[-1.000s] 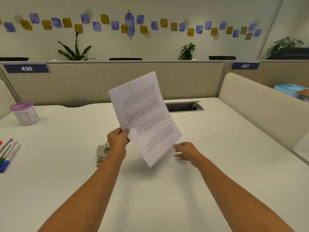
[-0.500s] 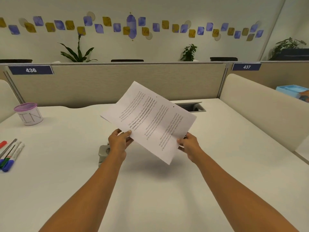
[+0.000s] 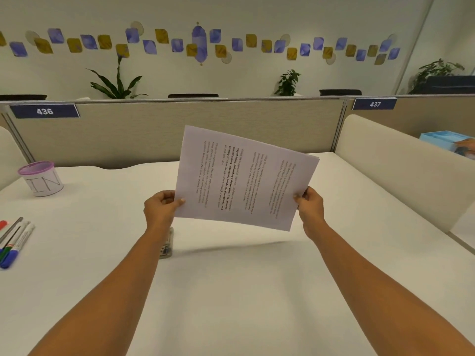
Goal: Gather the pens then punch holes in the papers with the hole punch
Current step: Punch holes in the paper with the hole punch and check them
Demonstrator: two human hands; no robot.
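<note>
Head view: both hands hold a thin stack of printed papers (image 3: 244,178) in the air above the white bench (image 3: 231,291), turned sideways so the lines of text run up and down. The left hand (image 3: 160,209) pinches the lower left edge, thumb on the printed face and fingers curled behind. The right hand (image 3: 309,204) grips the lower right edge the same way. The sheets tilt, their right side higher off the bench than the near left corner, and a shadow lies on the bench below them.

The grey hole punch (image 3: 166,244) sits on the bench just under the left wrist, mostly hidden by the forearm. At the far left edge of the bench lies a gathered cluster of pens (image 3: 14,242), side by side, blue caps nearest the viewer; a red tip shows just beyond them. Further back on the left stands a white cup with a purple rim (image 3: 41,178), lettered on its side. A beige partition (image 3: 180,129) bearing plates numbered 436 and 437 closes the back of the bench.
</note>
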